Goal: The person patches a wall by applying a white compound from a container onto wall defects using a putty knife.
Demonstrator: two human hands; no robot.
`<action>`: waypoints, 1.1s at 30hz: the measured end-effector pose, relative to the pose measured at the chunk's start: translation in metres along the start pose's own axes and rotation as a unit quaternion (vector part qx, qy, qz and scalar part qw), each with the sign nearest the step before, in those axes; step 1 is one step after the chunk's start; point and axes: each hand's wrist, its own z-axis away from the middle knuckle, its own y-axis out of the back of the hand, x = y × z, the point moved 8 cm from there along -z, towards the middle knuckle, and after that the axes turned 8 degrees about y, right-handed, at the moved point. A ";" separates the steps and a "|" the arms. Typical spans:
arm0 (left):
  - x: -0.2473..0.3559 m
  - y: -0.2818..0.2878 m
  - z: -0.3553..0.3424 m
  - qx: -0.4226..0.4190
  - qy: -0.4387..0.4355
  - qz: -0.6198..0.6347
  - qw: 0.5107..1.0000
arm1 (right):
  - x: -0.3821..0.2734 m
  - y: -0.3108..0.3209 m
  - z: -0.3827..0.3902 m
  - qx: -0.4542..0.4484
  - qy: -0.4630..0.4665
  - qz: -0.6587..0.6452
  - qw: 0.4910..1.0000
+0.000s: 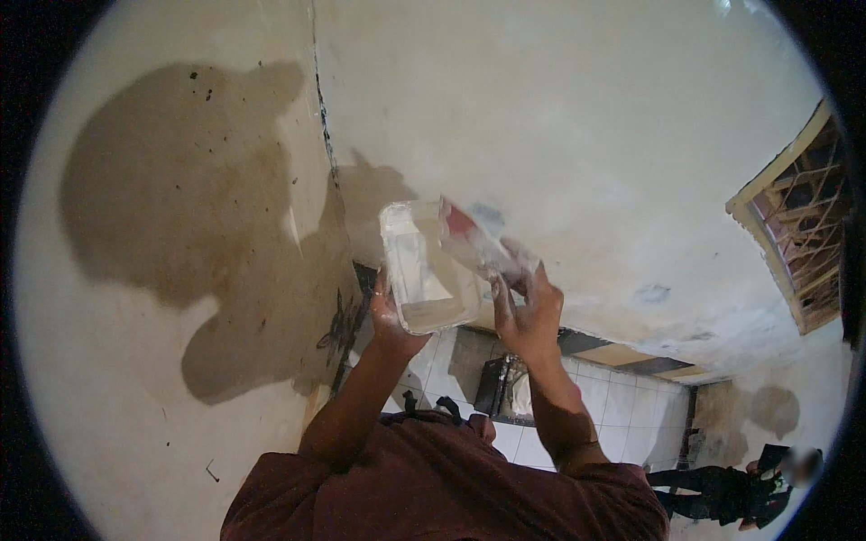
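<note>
My left hand (390, 317) is raised in front of a wall corner and grips the lower edge of a white rectangular tray (424, 270) smeared with pale paste. My right hand (528, 314) is next to it, closed on a flat paste-covered blade tool with a red patch (476, 236). The blade rests across the tray's upper right rim. Both forearms rise from my dark red shirt (433, 487) at the bottom of the view.
Pale plastered walls meet at a dark corner seam (322, 108); large damp brown patches (180, 180) mark the left wall. A wooden-framed opening (798, 225) is at right. White tiles (622, 401) lie below. Another person in dark clothes (731, 491) is at lower right.
</note>
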 end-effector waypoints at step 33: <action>0.003 0.020 0.004 0.060 -0.006 -0.085 0.995 | 0.072 -0.042 0.017 -0.070 -0.217 -0.159 0.961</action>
